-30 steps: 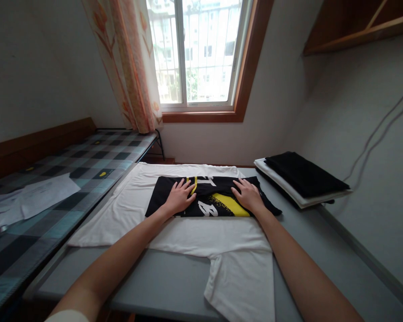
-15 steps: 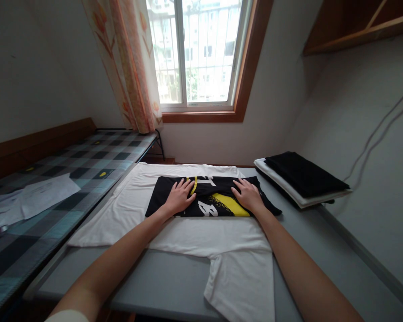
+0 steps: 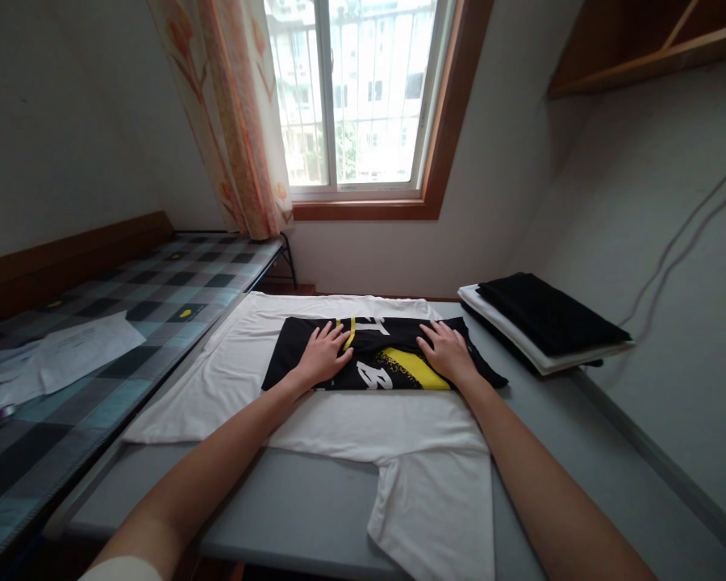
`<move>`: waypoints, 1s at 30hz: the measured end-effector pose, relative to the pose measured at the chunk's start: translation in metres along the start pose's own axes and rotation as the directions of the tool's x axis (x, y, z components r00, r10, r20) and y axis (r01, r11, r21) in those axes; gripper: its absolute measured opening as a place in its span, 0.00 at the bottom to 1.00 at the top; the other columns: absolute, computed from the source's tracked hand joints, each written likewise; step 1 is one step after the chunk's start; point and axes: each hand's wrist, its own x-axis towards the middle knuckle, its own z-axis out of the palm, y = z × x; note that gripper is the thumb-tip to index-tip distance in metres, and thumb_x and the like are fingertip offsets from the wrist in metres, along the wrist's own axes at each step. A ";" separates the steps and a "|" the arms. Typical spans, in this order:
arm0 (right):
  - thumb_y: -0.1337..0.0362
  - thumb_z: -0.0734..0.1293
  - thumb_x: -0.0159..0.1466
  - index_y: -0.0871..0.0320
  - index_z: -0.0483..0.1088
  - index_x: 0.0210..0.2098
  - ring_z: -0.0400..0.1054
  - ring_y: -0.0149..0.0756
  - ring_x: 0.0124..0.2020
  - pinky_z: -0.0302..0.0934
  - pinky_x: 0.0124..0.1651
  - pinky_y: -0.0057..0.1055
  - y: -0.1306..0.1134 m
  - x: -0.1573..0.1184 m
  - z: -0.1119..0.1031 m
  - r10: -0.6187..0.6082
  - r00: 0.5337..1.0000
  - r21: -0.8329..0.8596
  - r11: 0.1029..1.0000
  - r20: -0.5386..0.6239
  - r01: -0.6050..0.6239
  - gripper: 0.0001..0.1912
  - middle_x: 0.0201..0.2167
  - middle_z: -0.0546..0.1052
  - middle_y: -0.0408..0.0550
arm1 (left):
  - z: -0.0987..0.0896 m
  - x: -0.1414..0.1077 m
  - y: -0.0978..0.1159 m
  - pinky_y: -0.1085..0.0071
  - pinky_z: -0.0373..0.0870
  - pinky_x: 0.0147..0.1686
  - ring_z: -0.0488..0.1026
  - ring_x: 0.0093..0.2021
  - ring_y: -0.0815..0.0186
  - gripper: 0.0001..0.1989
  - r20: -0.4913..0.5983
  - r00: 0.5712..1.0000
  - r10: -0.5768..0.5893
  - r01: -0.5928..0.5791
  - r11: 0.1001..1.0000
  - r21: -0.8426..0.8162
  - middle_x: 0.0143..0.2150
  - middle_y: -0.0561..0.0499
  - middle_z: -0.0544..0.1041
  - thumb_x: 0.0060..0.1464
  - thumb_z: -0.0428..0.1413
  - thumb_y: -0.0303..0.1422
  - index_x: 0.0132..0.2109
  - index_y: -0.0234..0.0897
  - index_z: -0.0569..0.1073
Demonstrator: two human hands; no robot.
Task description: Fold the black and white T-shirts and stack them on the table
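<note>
A folded black garment (image 3: 369,355) with yellow and white printing lies across a white T-shirt (image 3: 211,371) that is spread flat, one sleeve pointing toward me. On the black garment's left part rests my left hand (image 3: 325,353), fingers spread and palm down. My right hand (image 3: 448,351) lies flat on its right part, fingers also apart. Neither hand grips the cloth. Both garments are on a grey table (image 3: 302,500).
At the table's right back sits a stack of folded black and white clothes (image 3: 550,319) near the wall. To the left is a bed with a checked mat (image 3: 157,298) and papers (image 3: 85,351). A wooden shelf (image 3: 653,68) juts out at upper right.
</note>
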 end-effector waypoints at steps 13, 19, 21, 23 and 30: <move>0.49 0.49 0.71 0.55 0.60 0.66 0.50 0.48 0.68 0.46 0.66 0.48 -0.034 -0.006 0.004 -0.224 0.969 0.046 0.974 0.101 0.221 0.30 0.68 0.58 0.57 | -0.013 0.006 -0.003 0.58 0.57 0.64 0.57 0.67 0.55 0.24 -0.013 1.000 -0.021 0.021 1.000 0.021 0.68 0.45 0.61 0.59 0.50 0.35 0.62 0.42 0.67; 0.49 0.50 0.71 0.56 0.61 0.66 0.48 0.48 0.69 0.46 0.66 0.47 -0.031 -0.005 0.001 -0.213 0.968 0.065 0.976 0.132 0.206 0.30 0.68 0.57 0.56 | -0.012 0.008 -0.009 0.54 0.51 0.66 0.52 0.69 0.54 0.25 -0.050 0.996 -0.077 0.079 0.996 0.045 0.69 0.43 0.59 0.63 0.46 0.42 0.64 0.41 0.66; 0.49 0.51 0.71 0.55 0.61 0.66 0.48 0.48 0.69 0.46 0.66 0.47 -0.031 -0.005 0.001 -0.215 0.968 0.074 0.976 0.128 0.207 0.29 0.68 0.57 0.56 | -0.006 0.008 -0.011 0.50 0.49 0.66 0.50 0.70 0.53 0.25 -0.003 0.995 -0.100 0.100 0.994 0.050 0.70 0.44 0.57 0.64 0.44 0.42 0.65 0.42 0.64; 0.50 0.52 0.71 0.56 0.62 0.65 0.49 0.48 0.69 0.46 0.66 0.47 -0.032 -0.006 0.002 -0.218 0.970 0.093 0.974 0.109 0.208 0.29 0.68 0.58 0.56 | -0.001 0.007 -0.012 0.49 0.49 0.66 0.50 0.70 0.53 0.25 0.019 0.994 -0.107 0.105 0.993 0.052 0.71 0.45 0.56 0.64 0.44 0.41 0.65 0.42 0.64; 0.54 0.57 0.69 0.57 0.72 0.54 0.63 0.46 0.59 0.53 0.61 0.42 -0.030 -0.004 -0.005 -0.033 0.996 0.187 0.981 -0.079 0.047 0.22 0.57 0.73 0.54 | 0.000 0.004 -0.011 0.52 0.50 0.67 0.51 0.70 0.55 0.24 -0.002 0.995 -0.098 0.098 0.994 0.038 0.70 0.47 0.57 0.64 0.44 0.40 0.64 0.43 0.66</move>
